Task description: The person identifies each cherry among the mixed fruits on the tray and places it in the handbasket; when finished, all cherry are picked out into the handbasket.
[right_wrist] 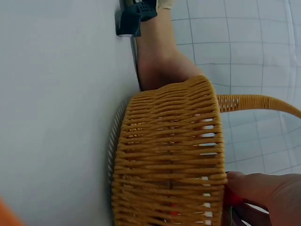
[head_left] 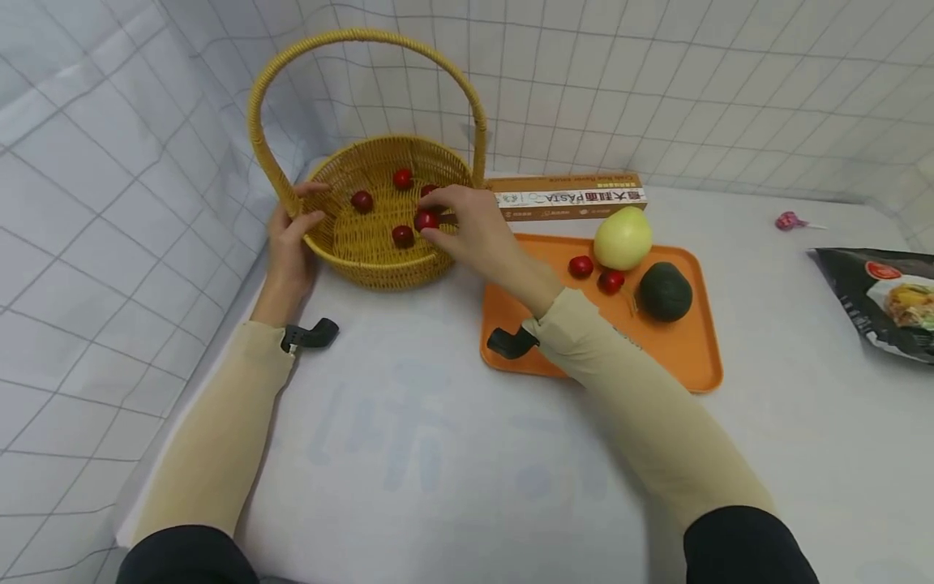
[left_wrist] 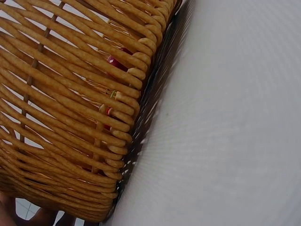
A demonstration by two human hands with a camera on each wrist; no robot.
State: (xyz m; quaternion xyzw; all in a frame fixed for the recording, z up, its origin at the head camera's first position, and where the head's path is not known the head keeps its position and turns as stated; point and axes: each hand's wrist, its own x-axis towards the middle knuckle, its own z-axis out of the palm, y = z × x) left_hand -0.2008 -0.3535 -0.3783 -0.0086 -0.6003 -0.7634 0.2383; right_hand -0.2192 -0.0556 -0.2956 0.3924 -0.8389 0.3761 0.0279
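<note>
White cloth printed with a thin grid (head_left: 715,89) rises behind and beside a pale surface (head_left: 438,454); on it stands a yellow woven basket (head_left: 387,278) with a tall hooped handle (head_left: 365,35); the left hand (head_left: 290,243) holds the basket's rim at the handle's left foot, fingers bent around the edge; the right hand (head_left: 477,231) reaches over the opposite side, thumb and fingers drawn into a pinch on one small red fruit (head_left: 426,221), which is over the basket's inside, near the right rim; more red fruits (head_left: 362,202) lie in the basket, and two others sit on an orange tray (head_left: 507,308); the held fruit looks glossy and round, so it is probably light, firm and rather slippery, and might bruise under a hard squeeze; a gentle pinch round its widest part should suit it best; the basket seems light and stiff, with a little spring in its weave, and likely to skid or tip if knocked, so the rim beside the handle's foot is a sound place to steady it; whether the pinched fruit touches the weave, I cannot tell.
</note>
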